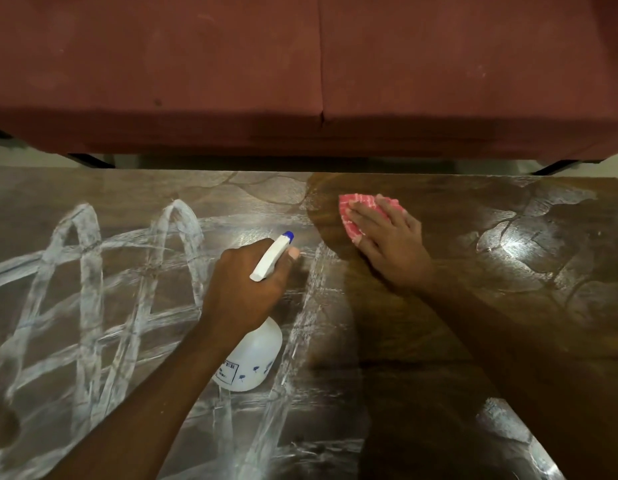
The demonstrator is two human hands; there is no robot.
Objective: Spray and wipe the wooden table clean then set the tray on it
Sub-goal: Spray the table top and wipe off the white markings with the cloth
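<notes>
While the left hand curls round the neck of a white plastic spray bottle with a blue nozzle over the dark wooden counter, the right hand, fingers spread flat, presses a pink checked cloth onto the counter's far middle. White chalky streaks cover its left half.

Spray bottle neck inside left hand, cloth mostly under right hand; label unreadable

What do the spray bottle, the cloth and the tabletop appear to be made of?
Spray bottle: probably plastic, translucent white body, blue nozzle tip. Cloth: woven fabric, pink-and-white checks, creased under the right hand. Tabletop: seemingly dark wood or veneer with glossy finish; grain and glare show where wiped, white streaks elsewhere.
</notes>
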